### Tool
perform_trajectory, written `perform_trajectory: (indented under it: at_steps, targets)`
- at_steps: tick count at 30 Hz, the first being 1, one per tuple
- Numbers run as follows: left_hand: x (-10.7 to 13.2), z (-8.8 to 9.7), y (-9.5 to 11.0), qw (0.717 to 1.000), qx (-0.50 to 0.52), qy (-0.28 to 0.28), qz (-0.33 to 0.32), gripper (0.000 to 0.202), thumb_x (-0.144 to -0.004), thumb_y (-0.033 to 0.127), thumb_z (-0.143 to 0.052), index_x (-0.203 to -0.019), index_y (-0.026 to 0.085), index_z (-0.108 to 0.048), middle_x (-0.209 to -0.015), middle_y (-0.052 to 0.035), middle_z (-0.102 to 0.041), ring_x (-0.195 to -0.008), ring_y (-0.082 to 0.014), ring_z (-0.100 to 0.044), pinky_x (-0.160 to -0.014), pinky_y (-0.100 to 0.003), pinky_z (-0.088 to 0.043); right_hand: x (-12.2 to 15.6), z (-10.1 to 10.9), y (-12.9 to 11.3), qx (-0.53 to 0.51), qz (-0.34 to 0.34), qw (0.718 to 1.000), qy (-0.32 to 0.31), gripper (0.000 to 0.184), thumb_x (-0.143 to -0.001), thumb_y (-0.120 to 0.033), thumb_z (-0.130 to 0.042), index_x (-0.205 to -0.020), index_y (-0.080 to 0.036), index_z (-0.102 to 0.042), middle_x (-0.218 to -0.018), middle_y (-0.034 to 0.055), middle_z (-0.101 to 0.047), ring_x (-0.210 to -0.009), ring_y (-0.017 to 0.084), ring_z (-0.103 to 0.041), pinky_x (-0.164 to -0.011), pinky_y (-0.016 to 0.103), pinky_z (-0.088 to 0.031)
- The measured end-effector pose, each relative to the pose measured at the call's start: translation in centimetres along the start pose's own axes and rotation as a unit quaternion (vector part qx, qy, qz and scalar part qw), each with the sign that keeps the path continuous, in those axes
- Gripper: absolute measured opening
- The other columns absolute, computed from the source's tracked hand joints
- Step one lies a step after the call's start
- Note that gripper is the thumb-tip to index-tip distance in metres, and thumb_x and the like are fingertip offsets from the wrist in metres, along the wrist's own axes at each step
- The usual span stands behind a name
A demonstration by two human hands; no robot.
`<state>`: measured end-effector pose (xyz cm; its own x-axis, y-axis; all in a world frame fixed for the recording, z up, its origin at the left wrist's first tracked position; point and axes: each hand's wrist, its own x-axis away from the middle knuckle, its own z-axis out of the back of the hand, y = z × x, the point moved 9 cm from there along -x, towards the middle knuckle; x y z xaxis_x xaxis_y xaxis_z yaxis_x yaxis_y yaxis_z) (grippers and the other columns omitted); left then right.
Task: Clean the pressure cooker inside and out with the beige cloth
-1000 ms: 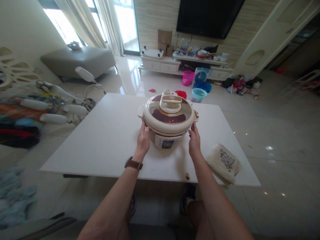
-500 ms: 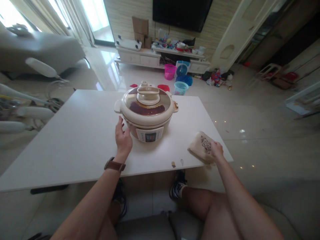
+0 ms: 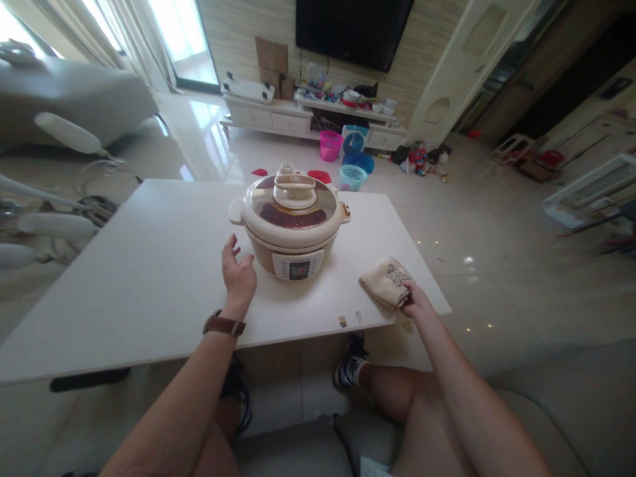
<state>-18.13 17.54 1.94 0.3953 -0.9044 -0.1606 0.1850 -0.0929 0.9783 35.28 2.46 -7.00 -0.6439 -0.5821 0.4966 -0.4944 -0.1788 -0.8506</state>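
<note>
A cream and brown electric cooker (image 3: pixel 258 248) stands upright on the white table (image 3: pixel 163 265), its glass lid (image 3: pixel 293 215) on, with a cream handle on top and a control panel facing me. My left hand (image 3: pixel 238 273) is just left of the cooker, fingers apart, holding nothing. At the table's front right, my right hand (image 3: pixel 416 301) grips the near right edge of a folded beige cloth (image 3: pixel 382 281) with a dark printed pattern. The fingers under the cloth are partly hidden.
Two small stickers (image 3: pixel 342 321) lie near the table's front edge. White rounded objects on stalks (image 3: pixel 69 132) stand left of the table. Beyond are a pink basket (image 3: pixel 330 146), a light blue basket (image 3: pixel 352 177) and a cluttered low cabinet (image 3: pixel 293 122).
My right hand has shifted slightly left with the cloth, its grip now at the cloth's near corner. My left hand has drawn a little away from the cooker. The view has turned slightly.
</note>
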Motion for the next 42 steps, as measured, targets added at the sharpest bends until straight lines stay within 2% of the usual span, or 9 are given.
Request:
perform_trajectory:
  at_steps: [7, 13, 16, 20, 23, 30, 37, 39, 42]
  targets:
    - [0.1, 0.9, -0.2, 1.0, 0.015, 0.019, 0.016, 0.058, -0.079, 0.017, -0.061, -0.136, 0.023, -0.06, -0.149, -0.0139, -0.058, -0.128, -0.0308, -0.06, -0.114, -0.049, -0.046, 2.0, -7.6, 0.1, -0.09, 0.001, 0.996, 0.009, 0.021, -0.072, -0.014, -0.059, -0.09, -0.02, -0.067, -0.081, -0.0005, -0.074, -0.071, 0.016, -0.071, -0.071, 0.032, -0.063]
    - [0.5, 2.3, 0.4, 0.999, 0.012, 0.025, 0.031, 0.051, -0.079, 0.016, -0.06, -0.13, 0.024, -0.06, -0.144, -0.0123, -0.061, -0.125, -0.0293, -0.062, -0.11, -0.048, -0.048, 9.4, -14.8, -5.1, -0.112, 0.304, 0.945, -0.04, 0.028, -0.065, -0.019, -0.076, -0.092, -0.017, -0.072, -0.093, 0.0006, -0.077, -0.091, 0.021, -0.073, -0.093, 0.041, -0.062]
    - [1.0, 2.9, 0.5, 0.999, 0.01, 0.023, 0.037, 0.048, -0.08, 0.015, -0.059, -0.127, 0.023, -0.059, -0.142, -0.0119, -0.062, -0.124, -0.0289, -0.062, -0.109, -0.047, -0.049, 14.6, -19.7, -5.0, 0.059, 0.447, 0.882, -0.136, 0.035, -0.075, -0.03, -0.078, -0.107, -0.017, -0.074, -0.109, 0.0074, -0.077, -0.106, 0.026, -0.072, -0.104, 0.048, -0.057]
    - [1.1, 3.0, -0.2, 0.998, 0.01, 0.019, 0.053, 0.045, -0.08, 0.015, -0.059, -0.124, 0.023, -0.059, -0.139, -0.0118, -0.062, -0.124, -0.029, -0.062, -0.108, -0.048, -0.048, 19.3, -24.7, -2.2, 0.262, 0.613, 0.724, -0.179, 0.063, -0.085, -0.031, -0.067, -0.147, -0.021, -0.056, -0.158, 0.0154, -0.051, -0.153, 0.034, -0.039, -0.124, 0.061, -0.033]
    - [0.7, 2.7, -0.7, 0.997, 0.017, 0.02, 0.07, 0.041, -0.081, 0.015, -0.059, -0.121, 0.023, -0.058, -0.138, -0.0118, -0.062, -0.123, -0.0283, -0.063, -0.107, -0.047, -0.049, 19.1, -26.0, -2.1, 0.287, 0.666, 0.675, -0.136, 0.071, -0.092, -0.032, -0.057, -0.161, -0.024, -0.038, -0.167, 0.0142, -0.036, -0.159, 0.034, -0.028, -0.126, 0.064, -0.026]
    - [-0.1, 0.7, -0.7, 0.996, 0.044, -0.003, 0.078, 0.038, -0.082, 0.016, -0.058, -0.119, 0.022, -0.061, -0.134, -0.0107, -0.065, -0.122, -0.0264, -0.064, -0.104, -0.044, -0.05, 15.8, -27.0, -5.1, 0.225, 0.635, 0.736, -0.075, 0.059, -0.101, -0.036, -0.044, -0.159, -0.024, -0.041, -0.156, 0.0141, -0.051, -0.152, 0.032, -0.042, -0.122, 0.062, -0.035]
    - [0.1, -0.7, -1.5, 0.992, 0.061, -0.027, 0.105, 0.037, -0.08, 0.018, -0.058, -0.117, 0.021, -0.063, -0.129, -0.0114, -0.067, -0.12, -0.0266, -0.064, -0.103, -0.044, -0.051, 21.2, -29.3, -3.6, 0.381, 0.71, 0.576, -0.137, 0.055, -0.094, -0.039, -0.049, -0.148, -0.03, -0.057, -0.157, 0.0061, -0.055, -0.158, 0.034, -0.031, -0.125, 0.06, -0.028]
    - [0.2, -0.7, -1.6, 0.991, 0.064, -0.026, 0.113, 0.036, -0.079, 0.019, -0.058, -0.115, 0.02, -0.064, -0.127, -0.0113, -0.068, -0.119, -0.0264, -0.064, -0.104, -0.045, -0.05, 20.3, -28.7, -4.2, 0.37, 0.702, 0.592, -0.143, 0.057, -0.094, -0.038, -0.049, -0.15, -0.029, -0.055, -0.157, 0.0072, -0.054, -0.157, 0.034, -0.033, -0.124, 0.059, -0.03]
    - [0.4, -0.7, -1.6, 0.99, 0.071, -0.03, 0.115, 0.035, -0.078, 0.019, -0.059, -0.113, 0.021, -0.064, -0.123, -0.0107, -0.069, -0.118, -0.0263, -0.064, -0.103, -0.045, -0.051, 17.5, -27.2, -5.1, 0.283, 0.67, 0.674, -0.132, 0.058, -0.094, -0.033, -0.049, -0.151, -0.025, -0.053, -0.159, 0.0102, -0.052, -0.156, 0.031, -0.037, -0.125, 0.058, -0.032]
